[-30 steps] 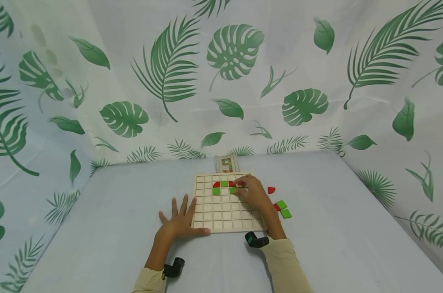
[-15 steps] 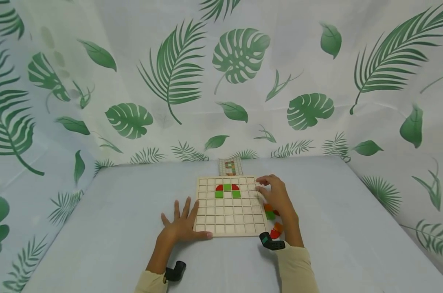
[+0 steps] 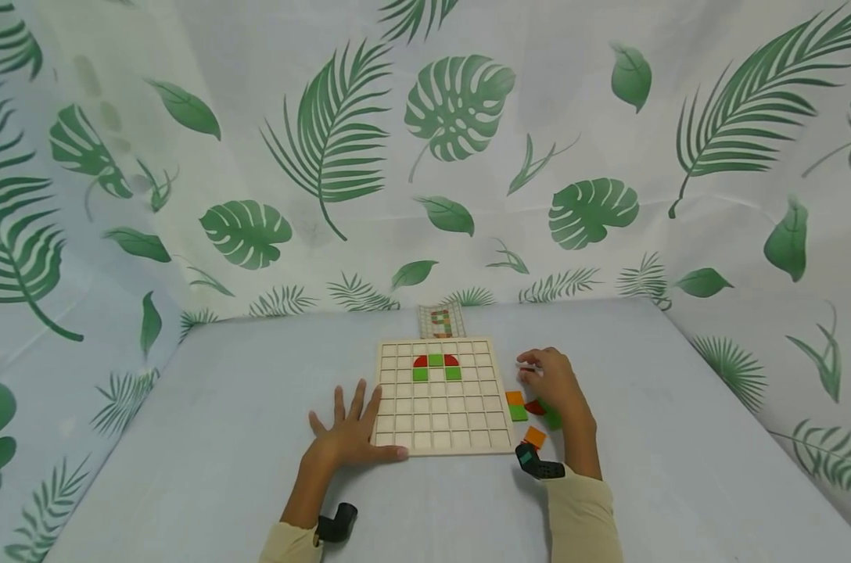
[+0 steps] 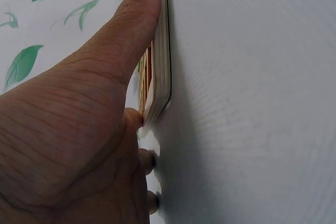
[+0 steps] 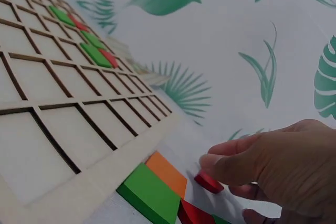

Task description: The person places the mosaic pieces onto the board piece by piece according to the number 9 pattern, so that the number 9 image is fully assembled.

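A wooden grid board (image 3: 461, 426) lies on the table. Near its far side sit a green square tile (image 3: 436, 360), two red quarter-circle tiles and two more green squares, arranged like an arch. My left hand (image 3: 348, 436) is spread at the board's near left corner, thumb on the near edge and fingers along the left side. Right of the board, my right hand (image 3: 556, 385) has its fingertips at a loose red quarter-circle tile (image 5: 208, 181), which they appear to pinch close to the table. In the head view the fingers mostly hide that tile.
Between board and right forearm lie loose tiles: an orange square (image 5: 167, 172), a green square (image 5: 149, 192), a red tile (image 5: 194, 213) and another orange square (image 3: 535, 436). Behind the board stands a pattern card (image 3: 441, 321). A leaf-print curtain (image 3: 355, 258) closes the back.
My right hand has left the red tile in the board's arch, moved right off the board and come down at the loose red tile. My left hand stays at the board's corner.
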The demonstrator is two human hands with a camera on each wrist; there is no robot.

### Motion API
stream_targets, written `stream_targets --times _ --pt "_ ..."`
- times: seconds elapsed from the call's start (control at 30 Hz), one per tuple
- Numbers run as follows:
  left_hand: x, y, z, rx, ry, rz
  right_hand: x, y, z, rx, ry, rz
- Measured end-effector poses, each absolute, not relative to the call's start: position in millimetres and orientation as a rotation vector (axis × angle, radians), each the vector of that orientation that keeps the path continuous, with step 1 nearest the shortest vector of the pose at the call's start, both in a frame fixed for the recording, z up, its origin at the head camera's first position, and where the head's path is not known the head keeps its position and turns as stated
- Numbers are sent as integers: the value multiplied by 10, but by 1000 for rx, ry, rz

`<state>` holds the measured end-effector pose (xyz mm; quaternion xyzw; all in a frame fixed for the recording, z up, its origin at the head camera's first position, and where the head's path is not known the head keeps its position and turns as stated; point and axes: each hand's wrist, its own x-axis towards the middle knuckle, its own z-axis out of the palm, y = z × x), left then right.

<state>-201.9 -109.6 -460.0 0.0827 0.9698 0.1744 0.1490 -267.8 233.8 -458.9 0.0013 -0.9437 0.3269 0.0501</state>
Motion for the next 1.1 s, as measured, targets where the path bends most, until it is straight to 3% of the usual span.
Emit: stream_targets --times 1.1 --pt "-2024 -1096 -4620 256 2790 515 -2670 2519 -4634 -5 -3003 1078"
